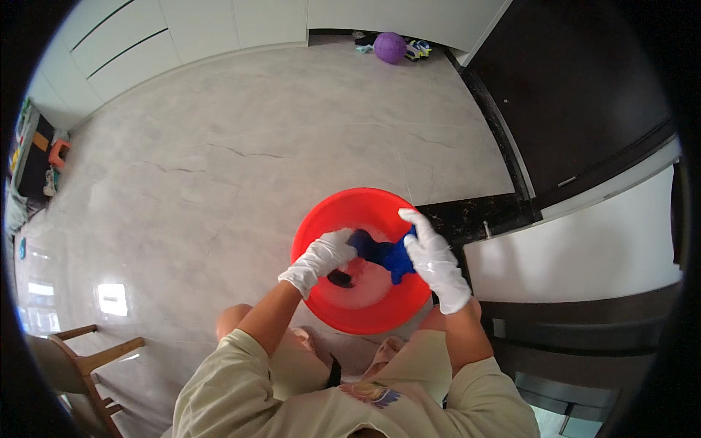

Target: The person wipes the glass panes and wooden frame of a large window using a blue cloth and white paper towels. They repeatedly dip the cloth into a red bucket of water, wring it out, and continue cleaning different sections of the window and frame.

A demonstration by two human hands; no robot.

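A red plastic basin [361, 323] with whitish, sudsy water in it stands on the floor between my feet. Above the water a wet blue cloth [380, 252] stretches between my two hands, both in white gloves. My left hand [328, 254] grips its darker end. At the brighter blue end, my right hand [432, 257] holds the cloth against the palm, thumb and fingers partly spread. A small black piece of fabric [340, 278] shows in the water beneath my left wrist. Part of the blue cloth is hidden behind the gloves.
White cabinets [202, 27] line the far wall, with a purple ball [390, 47] and shoes [418, 50] under them. A dark door [569, 87] is at right. A wooden chair [93, 361] stands at lower left. Grey marbled tile [230, 142] covers the floor.
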